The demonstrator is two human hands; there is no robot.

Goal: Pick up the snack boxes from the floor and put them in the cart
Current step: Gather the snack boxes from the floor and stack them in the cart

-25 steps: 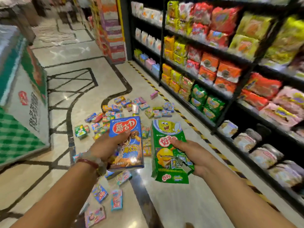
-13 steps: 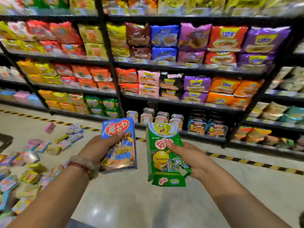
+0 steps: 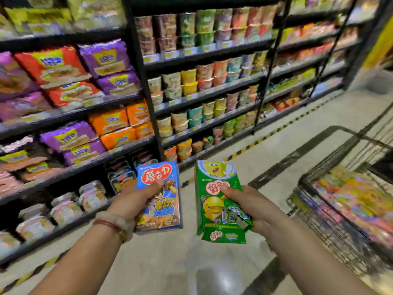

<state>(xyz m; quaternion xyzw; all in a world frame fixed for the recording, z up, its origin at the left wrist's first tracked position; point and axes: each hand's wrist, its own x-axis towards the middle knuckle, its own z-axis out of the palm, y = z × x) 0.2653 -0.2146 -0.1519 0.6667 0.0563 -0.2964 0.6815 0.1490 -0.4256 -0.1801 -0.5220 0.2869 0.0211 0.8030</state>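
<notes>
**Blue and green boxes in hand, cart off to the right**

Blue box (image 3: pixel 158 196) sits upright in my left hand (image 3: pixel 136 203), thumb pinching its front and fingers wrapped behind, face toward me. My right hand (image 3: pixel 248 207) grips the green box (image 3: pixel 214 201) the same way, thumb on the red logo. I judge they are held apart and high so neither knocks the other on the way over. Wire cart (image 3: pixel 319 209) stands low at my right, already holding colourful packs, blurred. Both boxes are in the air, near it but not yet over its rim. Shelves (image 3: pixel 148 86) of noodles fill the background.
</notes>
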